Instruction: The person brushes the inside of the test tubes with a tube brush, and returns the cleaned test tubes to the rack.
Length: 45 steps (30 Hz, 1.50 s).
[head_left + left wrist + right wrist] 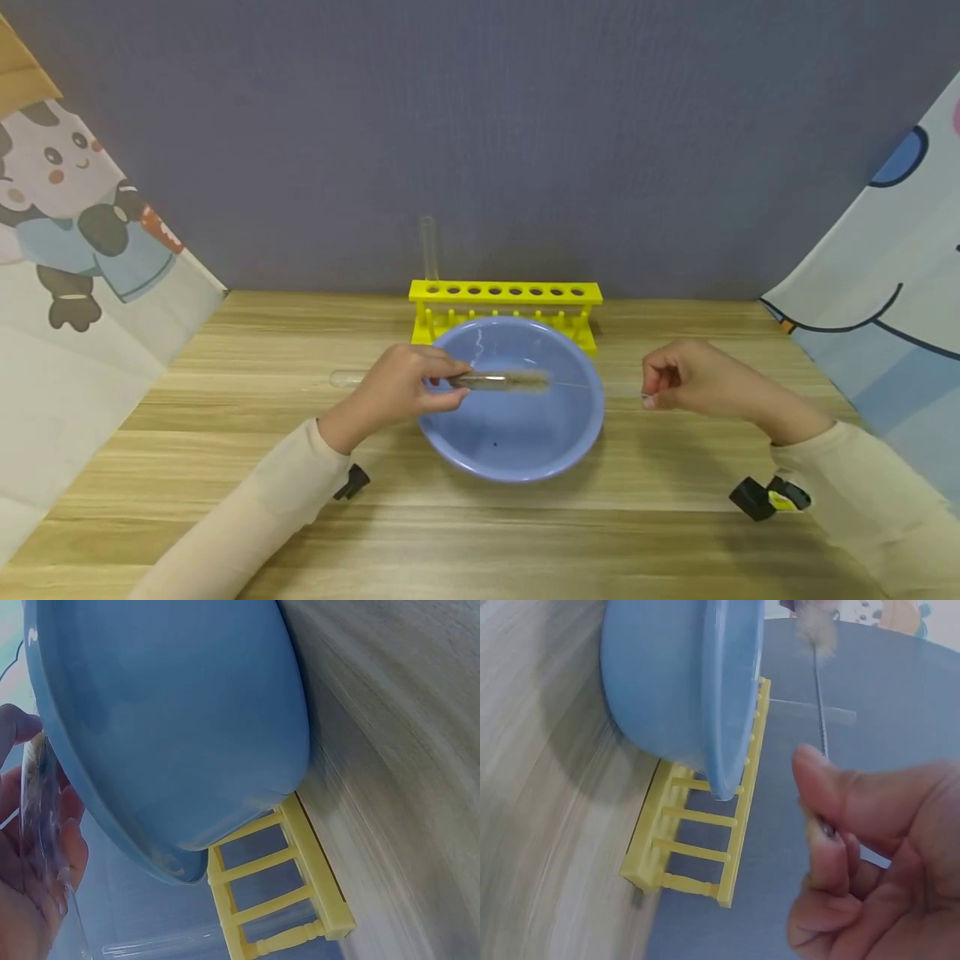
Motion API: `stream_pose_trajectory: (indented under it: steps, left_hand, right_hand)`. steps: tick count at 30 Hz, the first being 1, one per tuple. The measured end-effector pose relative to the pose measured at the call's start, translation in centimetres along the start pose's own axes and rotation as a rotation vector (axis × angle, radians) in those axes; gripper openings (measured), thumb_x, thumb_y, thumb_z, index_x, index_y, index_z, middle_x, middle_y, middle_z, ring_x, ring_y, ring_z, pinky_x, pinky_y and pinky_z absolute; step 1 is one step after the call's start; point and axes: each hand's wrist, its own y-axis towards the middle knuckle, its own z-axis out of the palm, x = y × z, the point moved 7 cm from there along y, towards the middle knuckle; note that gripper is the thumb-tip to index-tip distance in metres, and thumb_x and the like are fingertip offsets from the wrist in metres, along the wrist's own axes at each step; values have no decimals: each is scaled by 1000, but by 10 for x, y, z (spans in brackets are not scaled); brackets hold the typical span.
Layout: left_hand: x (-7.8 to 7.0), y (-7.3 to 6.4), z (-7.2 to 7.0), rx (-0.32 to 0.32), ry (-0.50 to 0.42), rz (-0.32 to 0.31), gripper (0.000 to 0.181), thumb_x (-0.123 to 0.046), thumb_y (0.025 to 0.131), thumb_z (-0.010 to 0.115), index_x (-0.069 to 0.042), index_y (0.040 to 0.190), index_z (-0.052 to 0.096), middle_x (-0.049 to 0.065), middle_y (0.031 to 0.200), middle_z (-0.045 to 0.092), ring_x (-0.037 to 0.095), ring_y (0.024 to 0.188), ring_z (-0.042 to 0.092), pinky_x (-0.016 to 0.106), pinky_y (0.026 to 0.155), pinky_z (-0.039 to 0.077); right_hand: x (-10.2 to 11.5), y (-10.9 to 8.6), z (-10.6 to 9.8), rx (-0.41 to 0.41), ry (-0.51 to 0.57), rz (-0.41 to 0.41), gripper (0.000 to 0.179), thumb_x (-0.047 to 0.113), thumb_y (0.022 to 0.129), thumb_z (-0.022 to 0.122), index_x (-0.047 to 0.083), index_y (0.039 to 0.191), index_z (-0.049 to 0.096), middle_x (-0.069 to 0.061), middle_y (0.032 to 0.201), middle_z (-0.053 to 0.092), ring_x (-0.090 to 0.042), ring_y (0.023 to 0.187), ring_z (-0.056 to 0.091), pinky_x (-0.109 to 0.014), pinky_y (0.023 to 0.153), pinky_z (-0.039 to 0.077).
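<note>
Over the blue basin (525,442), my left hand (408,379) grips a glass test tube (347,379) lying level, its rounded end sticking out to the left. A test tube brush (531,381) sits partly inside it, with fuzzy bristles showing at the tube's right end. In the left wrist view, the tube (41,817) runs across the palm between thumb and fingers. My right hand (693,379), right of the basin, pinches the end of the brush's twisted wire handle (820,697) between thumb and forefinger.
Behind the basin stands a yellow test tube rack (506,292) with a row of holes. One clear test tube (429,250) is upright in its leftmost hole. A small dark speck (495,444) lies in the basin. A grey panel (510,150) rises behind the wooden table (480,542).
</note>
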Motion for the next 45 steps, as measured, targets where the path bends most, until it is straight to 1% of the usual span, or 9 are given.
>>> stream_pose_trajectory:
  steps: [8, 11, 16, 20, 27, 33, 39, 43, 45]
  left_hand:
    - [3, 1, 0, 39, -92, -57, 21, -15, 78, 72, -4, 96, 75, 2, 85, 72, 4, 64, 60, 14, 58, 48]
    - [5, 0, 1, 65, -122, -89, 21, -15, 79, 72, -4, 97, 75, 2, 86, 72, 2, 64, 59, 16, 58, 49]
    - [6, 0, 2, 102, -161, -125, 22, -14, 80, 71, -2, 99, 74, 4, 86, 72, 0, 63, 56, 17, 55, 48]
    - [6, 1, 3, 127, -194, -141, 23, -13, 81, 71, 0, 100, 73, 6, 86, 72, -1, 62, 55, 17, 55, 48]
    - [7, 1, 7, 179, -247, -217, 22, -14, 82, 70, -2, 101, 73, 3, 84, 72, -1, 62, 56, 18, 56, 50]
    - [10, 2, 12, 238, -300, -288, 19, -15, 83, 70, -6, 99, 75, -5, 73, 68, 1, 56, 50, 18, 51, 45]
    - [12, 0, 17, 292, -372, -364, 15, -14, 83, 70, -9, 96, 76, -8, 71, 65, 3, 55, 48, 18, 50, 43]
    - [13, 0, 18, 311, -439, -407, 14, -12, 84, 69, -7, 95, 75, -5, 71, 67, 4, 55, 47, 18, 50, 42]
    - [13, 1, 19, 322, -475, -428, 14, -11, 84, 68, -6, 94, 75, 0, 71, 68, 4, 54, 46, 17, 49, 39]
  right_hand:
    - [16, -1, 2, -162, -237, -11, 28, -2, 76, 74, 16, 66, 55, 11, 61, 52, -1, 53, 41, -21, 47, 37]
    - [24, -1, 3, -278, -333, -108, 33, -6, 70, 77, 17, 64, 54, 12, 61, 50, 0, 54, 40, -20, 47, 37]
    - [38, -6, 7, -500, -470, -328, 39, -15, 58, 78, 16, 62, 54, 10, 60, 47, -1, 55, 40, -20, 46, 39]
    - [42, -12, 13, -611, -528, -411, 37, -19, 56, 72, 12, 63, 54, 7, 60, 44, -6, 56, 44, -22, 46, 43]
    - [41, -17, 21, -685, -570, -457, 33, -21, 55, 65, 8, 68, 58, 2, 65, 46, -14, 62, 47, -28, 51, 46]
    - [44, -19, 27, -727, -656, -522, 25, -19, 59, 57, 3, 72, 57, -4, 65, 41, -20, 60, 41, -32, 51, 39]
    - [45, -20, 32, -788, -663, -589, 15, -12, 72, 45, 0, 71, 55, -5, 63, 37, -21, 56, 36, -31, 49, 30]
    - [49, -21, 33, -845, -688, -626, 24, -3, 85, 36, -2, 71, 56, -5, 63, 38, -20, 55, 35, -30, 47, 29]
    - [51, -22, 34, -865, -707, -633, 30, 0, 90, 34, -2, 71, 57, -6, 63, 39, -20, 54, 36, -30, 46, 30]
